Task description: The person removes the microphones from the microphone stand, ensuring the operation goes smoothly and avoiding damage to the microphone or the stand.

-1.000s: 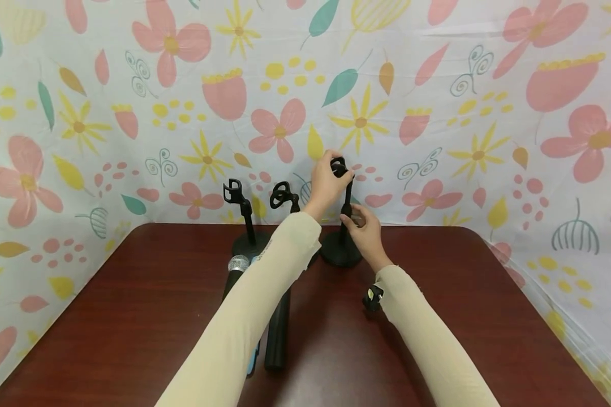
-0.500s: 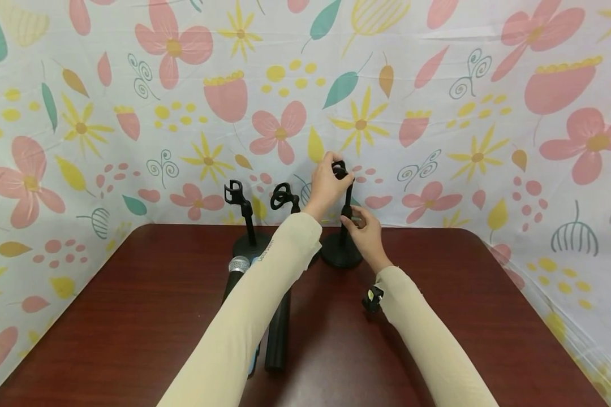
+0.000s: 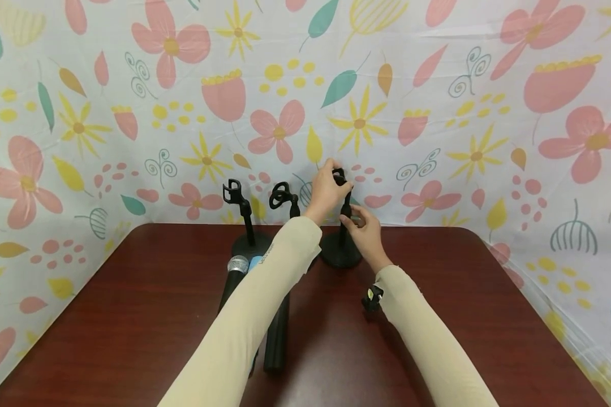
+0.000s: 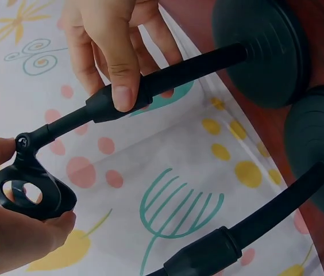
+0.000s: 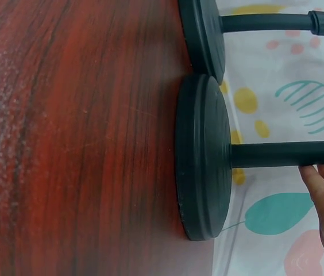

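While your left hand [image 3: 327, 189] curls around the clip [image 4: 31, 190] at the top of the right stand [image 3: 342, 226], your right hand [image 3: 365, 230] pinches the collar [image 4: 119, 103] halfway down its pole, thumb pressed flat against it. That stand sits upright at the far edge of the table [image 3: 132, 316], its round base [image 5: 203, 158] flat on the wood, close against the floral cloth [image 3: 438, 113] behind. Two more stands [image 3: 246, 217] are to its left, and the nearest base [image 5: 203, 31] sits just beside yours. Mics [image 3: 231, 280] lie on the table under your left sleeve.

Both of your grips are high on a thin pole, so a sideways tug on the clip could tip the stand onto the rim of its base. If it leans left, it may knock the neighbour and topple it too. Loosening the collar too far could let the upper pole drop suddenly. Your left forearm hangs over the mics, and lowering it might roll them toward the table's edge.
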`<state>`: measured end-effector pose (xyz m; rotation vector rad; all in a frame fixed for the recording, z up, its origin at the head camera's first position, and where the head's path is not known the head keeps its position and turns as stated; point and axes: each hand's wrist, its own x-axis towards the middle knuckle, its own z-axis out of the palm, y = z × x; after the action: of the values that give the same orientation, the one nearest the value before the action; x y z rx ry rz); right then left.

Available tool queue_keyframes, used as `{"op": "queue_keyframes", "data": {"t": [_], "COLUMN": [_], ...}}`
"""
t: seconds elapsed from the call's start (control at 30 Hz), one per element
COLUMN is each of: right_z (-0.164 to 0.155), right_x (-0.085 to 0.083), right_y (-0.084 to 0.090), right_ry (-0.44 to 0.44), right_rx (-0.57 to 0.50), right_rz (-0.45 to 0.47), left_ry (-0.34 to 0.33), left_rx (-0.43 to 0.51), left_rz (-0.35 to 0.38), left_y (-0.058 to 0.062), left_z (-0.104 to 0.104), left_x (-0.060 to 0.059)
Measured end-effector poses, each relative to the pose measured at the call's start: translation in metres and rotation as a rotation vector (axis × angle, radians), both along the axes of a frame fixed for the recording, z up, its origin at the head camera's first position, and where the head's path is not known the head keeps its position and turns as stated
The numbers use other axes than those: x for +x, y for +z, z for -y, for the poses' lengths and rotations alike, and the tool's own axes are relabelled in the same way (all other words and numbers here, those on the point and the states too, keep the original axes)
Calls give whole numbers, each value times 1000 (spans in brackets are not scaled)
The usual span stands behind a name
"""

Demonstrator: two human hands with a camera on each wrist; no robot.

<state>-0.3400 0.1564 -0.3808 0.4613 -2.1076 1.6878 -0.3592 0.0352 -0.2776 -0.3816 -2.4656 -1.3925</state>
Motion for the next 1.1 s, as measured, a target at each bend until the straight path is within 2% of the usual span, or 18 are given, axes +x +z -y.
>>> {"op": "queue_keyframes", "data": {"t": [0.3, 0.53, 0.73, 1.1], "right_z": [-2, -2, -1, 0], "right_x": [-1, 0, -1, -2], "right_y": [-1, 0, 1, 0], "right_ry": [5, 26, 27, 28], "right_rx": [-11, -17, -16, -27], "right_rz": [30, 42, 17, 5], "left_ry": [-12, -29, -13, 11], "left_rx": [-40, -27, -26, -78], "left_rz": [4, 10, 13, 12], "left_y": [-1, -8, -13, -24], "left_z": [-1, 1, 0, -1], "left_x": [0, 0, 0, -1]}}
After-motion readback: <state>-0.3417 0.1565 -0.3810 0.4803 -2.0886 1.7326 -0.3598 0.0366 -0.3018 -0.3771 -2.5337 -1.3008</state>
